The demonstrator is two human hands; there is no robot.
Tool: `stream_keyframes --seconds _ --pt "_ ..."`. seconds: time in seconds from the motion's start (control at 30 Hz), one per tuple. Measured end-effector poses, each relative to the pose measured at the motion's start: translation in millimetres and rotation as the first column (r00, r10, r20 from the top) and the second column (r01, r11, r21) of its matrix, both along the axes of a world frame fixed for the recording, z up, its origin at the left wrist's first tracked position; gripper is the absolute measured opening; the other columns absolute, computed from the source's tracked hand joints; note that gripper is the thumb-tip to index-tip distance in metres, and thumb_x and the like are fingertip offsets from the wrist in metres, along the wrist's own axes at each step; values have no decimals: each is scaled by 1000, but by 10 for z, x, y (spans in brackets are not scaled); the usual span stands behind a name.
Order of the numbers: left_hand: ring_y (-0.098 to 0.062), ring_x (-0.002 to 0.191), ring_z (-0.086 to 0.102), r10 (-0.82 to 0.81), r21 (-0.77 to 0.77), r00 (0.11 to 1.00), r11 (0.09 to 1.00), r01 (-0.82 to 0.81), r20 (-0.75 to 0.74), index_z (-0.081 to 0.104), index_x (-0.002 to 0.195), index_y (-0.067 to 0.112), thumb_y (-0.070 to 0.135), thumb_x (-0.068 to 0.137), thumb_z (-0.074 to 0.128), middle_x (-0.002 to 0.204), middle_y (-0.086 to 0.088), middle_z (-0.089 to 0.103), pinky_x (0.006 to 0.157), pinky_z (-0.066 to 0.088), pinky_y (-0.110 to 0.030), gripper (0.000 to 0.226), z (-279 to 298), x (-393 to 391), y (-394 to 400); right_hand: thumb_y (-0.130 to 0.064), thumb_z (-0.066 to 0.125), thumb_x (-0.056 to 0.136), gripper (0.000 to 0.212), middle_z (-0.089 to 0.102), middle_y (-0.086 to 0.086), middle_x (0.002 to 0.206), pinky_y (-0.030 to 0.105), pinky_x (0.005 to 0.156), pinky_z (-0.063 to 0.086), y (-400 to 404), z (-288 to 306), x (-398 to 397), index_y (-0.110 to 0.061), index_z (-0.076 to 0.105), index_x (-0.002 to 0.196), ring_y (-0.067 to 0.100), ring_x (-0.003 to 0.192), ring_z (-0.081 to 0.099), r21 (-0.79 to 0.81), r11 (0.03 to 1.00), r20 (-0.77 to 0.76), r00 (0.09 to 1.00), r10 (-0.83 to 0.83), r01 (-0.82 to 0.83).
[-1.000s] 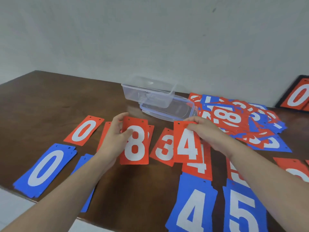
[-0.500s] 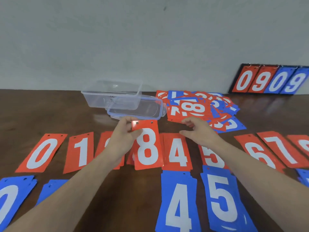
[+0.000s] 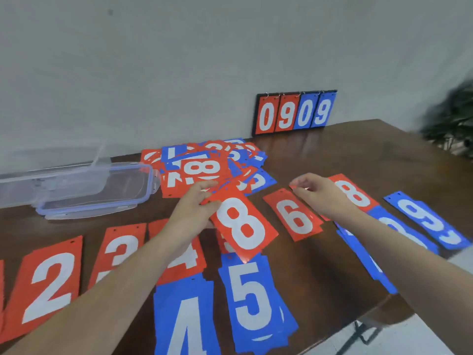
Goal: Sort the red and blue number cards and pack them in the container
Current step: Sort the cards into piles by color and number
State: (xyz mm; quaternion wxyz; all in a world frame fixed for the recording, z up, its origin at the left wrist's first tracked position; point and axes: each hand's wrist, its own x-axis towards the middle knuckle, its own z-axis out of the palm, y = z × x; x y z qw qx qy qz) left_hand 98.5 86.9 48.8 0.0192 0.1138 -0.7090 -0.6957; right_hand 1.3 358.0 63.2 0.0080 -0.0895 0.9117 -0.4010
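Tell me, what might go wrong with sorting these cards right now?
The left hand pinches only a corner of the red 8 card, so it might slip onto the blue 5 stack below. The blue stack under the right forearm overhangs the table edge and could get brushed off.

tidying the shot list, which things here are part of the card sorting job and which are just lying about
Job: red 8 card in left hand; right hand; unsorted card pile; sorted rows, e.g. red 6 card; clear container.
Lying about: scoreboard stand; plant.
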Motion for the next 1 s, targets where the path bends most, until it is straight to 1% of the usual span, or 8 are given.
stream_keyframes --seconds 0.13,0.4,0.5,0.6,0.67,0.77,0.83,1.0 --pt "-14 101 71 -115 -60 993 992 114 -8 64 126 32 11 99 59 119 10 67 78 63 -36 34 7 -296 642 -20 64 93 9 72 -11 94 20 74 52 654 13 -96 -26 70 93 9 84 67 -32 994 -6 994 -105 105" --pt "-8 100 69 -298 -141 954 946 291 -36 73 103 38 16 95 65 111 8 74 83 57 -29 24 -6 -875 2076 -23 62 96 9 70 -14 88 20 66 45 1937 6 -208 -29 69 94 6 78 62 -55 972 -7 973 -231 230" --pt "-4 75 65 -364 -141 931 923 358 -21 73 102 36 17 96 65 107 0 73 63 52 -21 22 -30 -1057 2545 -22 62 95 9 69 -15 88 20 68 44 2344 -4 -293 -28 69 95 3 77 61 -79 960 -12 962 -271 270" --pt "-4 71 65 -401 -151 916 906 395 -5 72 103 33 16 97 63 103 -2 71 64 53 -22 21 -63 -1217 2908 -21 61 96 9 67 -13 83 9 53 38 2675 -48 -403 -24 70 96 -6 55 54 -95 954 -2 958 -286 284" --pt "-5 65 63 -386 -157 922 910 383 8 71 101 32 14 98 62 96 1 72 63 54 -22 21 -71 -1337 3078 -24 61 96 9 70 -8 87 15 49 41 2838 -92 -482 -25 70 97 -3 53 54 -105 952 20 958 -286 286" --pt "-9 56 54 -290 -196 957 937 287 16 73 98 32 14 96 62 94 2 73 55 48 -21 21 -85 -1582 3183 -26 60 97 9 73 -6 96 36 70 56 2991 -154 -630 -28 69 98 12 78 68 -117 958 48 965 -259 263" --pt "-6 55 55 -216 -224 976 950 215 20 75 104 27 14 96 61 93 3 74 55 47 -20 21 -95 -1753 3170 -25 60 97 10 72 -9 96 29 75 54 3038 -203 -744 -28 70 99 16 91 68 -131 965 54 973 -222 228" --pt "-7 78 70 -97 -291 995 952 97 13 75 105 25 14 97 59 99 1 76 67 53 -22 21 -162 -2137 3056 -24 62 98 10 72 -4 93 37 70 55 3004 -311 -1022 -30 69 97 23 75 62 -165 976 62 989 -137 145"
